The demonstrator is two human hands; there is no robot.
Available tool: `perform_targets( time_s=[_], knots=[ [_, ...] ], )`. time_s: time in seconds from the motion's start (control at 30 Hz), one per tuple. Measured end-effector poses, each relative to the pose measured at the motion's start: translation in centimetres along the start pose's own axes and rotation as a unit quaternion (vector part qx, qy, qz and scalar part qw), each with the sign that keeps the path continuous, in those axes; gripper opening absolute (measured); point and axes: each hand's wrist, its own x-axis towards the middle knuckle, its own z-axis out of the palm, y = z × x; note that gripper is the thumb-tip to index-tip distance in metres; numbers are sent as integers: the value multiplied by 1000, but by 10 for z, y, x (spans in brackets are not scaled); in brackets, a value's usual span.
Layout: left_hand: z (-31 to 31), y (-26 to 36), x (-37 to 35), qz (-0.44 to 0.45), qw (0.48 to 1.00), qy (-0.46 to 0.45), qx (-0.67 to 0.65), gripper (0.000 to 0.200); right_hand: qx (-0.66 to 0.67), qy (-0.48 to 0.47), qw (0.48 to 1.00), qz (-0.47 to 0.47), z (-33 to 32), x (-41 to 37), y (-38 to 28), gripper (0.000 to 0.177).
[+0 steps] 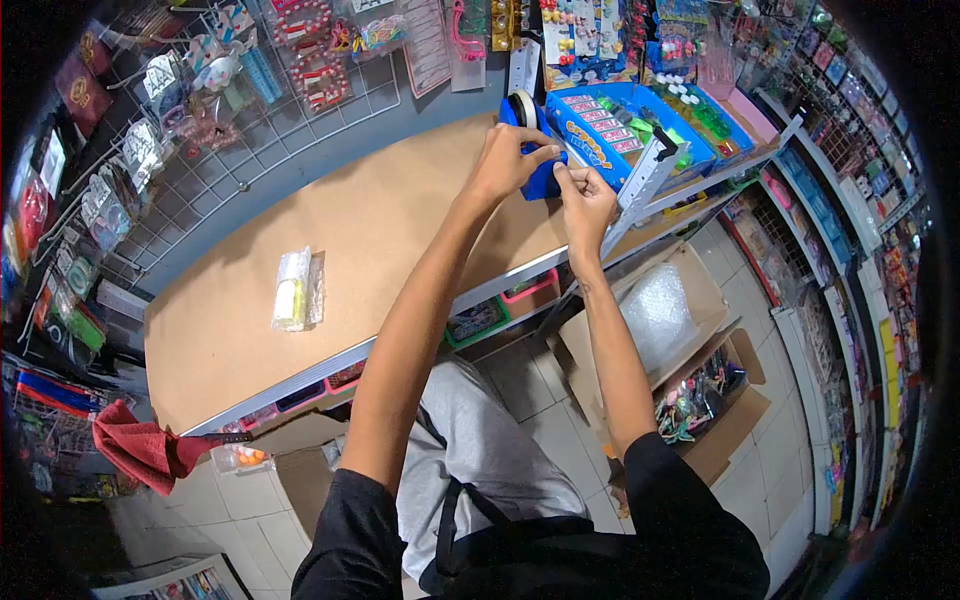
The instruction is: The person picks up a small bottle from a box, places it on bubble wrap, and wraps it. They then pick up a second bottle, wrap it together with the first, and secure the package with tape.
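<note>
A blue tape dispenser [541, 183] with a roll of tape [524, 108] stands at the far right end of the brown shelf board. My left hand [508, 162] lies over the dispenser, its fingers curled around the front part. Close beside it, my right hand [588, 203] has thumb and forefinger pinched together at the dispenser's front end. Whatever is between those fingertips is too small to make out. A clear plastic-wrapped packet [291, 290] with something white and yellow-green inside lies on the board, left of my arms.
Blue display boxes [607, 130] stand right of the dispenser, behind a white metal upright [648, 178]. Wire grid [245, 187] with hanging packets lines the wall. Open cartons [700, 400] with bubble wrap [655, 318] sit on the tiled floor. A red cloth [150, 445] hangs at the board's left end.
</note>
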Motion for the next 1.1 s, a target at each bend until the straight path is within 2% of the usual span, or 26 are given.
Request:
perform_targets(
  time_s=[0.07,0.17,0.3,0.4,0.6,0.7,0.8,0.97,1.1],
  knots=[
    [-1,2,-1,11,1000,7,10,24,-39,11,999,3,-2,0,5,23],
    [0,0,1,18,1000,5,15,24,29,1,1000,9,-5,0,5,24],
    [-4,-2,1,25,999,23,15,25,-3,30,1000,-2,-1,-4,-1,25],
    [-14,5,-1,10,998,54,-33,24,-16,39,999,-10,-1,-5,1,27],
    [-19,11,-9,-20,1000,7,10,22,-43,43,998,-27,-2,-6,2,32],
    [-21,5,-14,59,996,28,61,19,-43,51,997,-37,-1,-6,5,32],
    [-26,4,-18,84,992,39,81,19,-49,54,997,-38,0,-6,3,33],
    [-26,2,-21,79,992,27,90,15,-63,56,995,-60,-1,-5,10,32],
    [-20,-3,-21,76,994,39,66,12,-59,56,996,-39,0,-8,2,33]
  ],
)
